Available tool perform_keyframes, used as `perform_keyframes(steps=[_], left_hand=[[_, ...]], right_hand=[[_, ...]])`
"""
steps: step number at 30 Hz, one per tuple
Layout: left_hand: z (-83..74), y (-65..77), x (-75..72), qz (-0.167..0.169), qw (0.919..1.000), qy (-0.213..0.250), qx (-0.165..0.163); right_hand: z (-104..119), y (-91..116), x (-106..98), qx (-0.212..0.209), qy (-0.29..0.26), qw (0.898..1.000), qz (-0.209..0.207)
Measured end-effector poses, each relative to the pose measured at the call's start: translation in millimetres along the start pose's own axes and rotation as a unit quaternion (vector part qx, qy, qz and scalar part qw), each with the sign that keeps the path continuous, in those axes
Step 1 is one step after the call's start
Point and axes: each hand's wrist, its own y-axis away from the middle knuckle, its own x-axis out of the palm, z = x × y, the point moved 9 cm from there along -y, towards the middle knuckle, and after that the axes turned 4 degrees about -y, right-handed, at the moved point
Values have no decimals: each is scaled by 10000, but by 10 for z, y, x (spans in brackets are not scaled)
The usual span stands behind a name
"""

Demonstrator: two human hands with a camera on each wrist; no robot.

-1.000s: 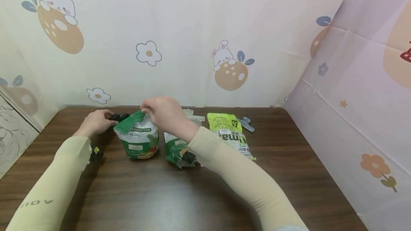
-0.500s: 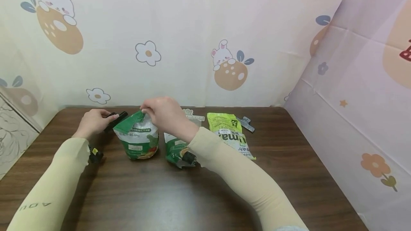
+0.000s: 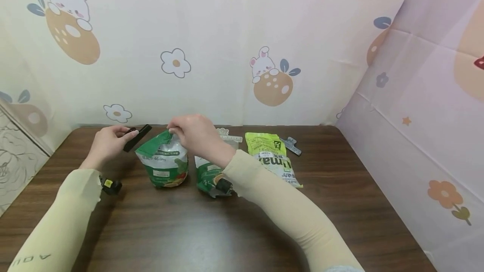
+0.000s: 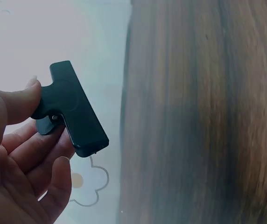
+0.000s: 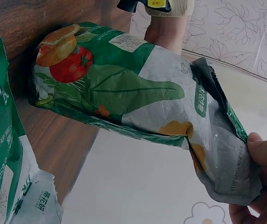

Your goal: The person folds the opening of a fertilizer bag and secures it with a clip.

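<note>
Pinching the black clip (image 3: 137,137) between thumb and fingers, the left hand (image 3: 107,144) shows in the head view near the far left corner of the worktop (image 3: 181,230), just beside the green bag (image 3: 162,167). The right hand (image 3: 199,135) grips the top edge of that bag, its thumb and fingers closed on the green corner, while the bag stands with its base on the worktop. To the right is the second bag (image 3: 208,177) (the right forearm hides part of it), with the clear clip (image 3: 231,138) at its far end. Further right lies the lime bag (image 3: 270,154), with the grey clip (image 3: 292,146) just beside its far end.

In the left wrist view, the thumb presses one handle of the black clip and the fingers lie behind the other, with the little finger held apart from it. Whether the clip's jaws are parted, I cannot tell.

In the right wrist view, the green bag runs sideways across the picture (tomato and leaf prints on its side), its creased upper end held by thumb and fingers. The second bag, with a ragged top edge, stands apart from it at the picture's left edge.
</note>
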Motion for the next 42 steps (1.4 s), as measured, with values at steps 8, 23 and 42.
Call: perform_keyframes(steps=[8, 23, 42], left_hand=[[-148, 85, -75, -77, 9998, 89, 151], [-523, 316, -376, -407, 9968, 593, 338], [-913, 567, -578, -208, 9916, 940, 865]], right_hand=[[-27, -4, 7, 66, -43, 10000, -14], [-25, -8, 5, -25, -14, 9999, -104], [-15, 19, 5, -66, -8, 9999, -146]])
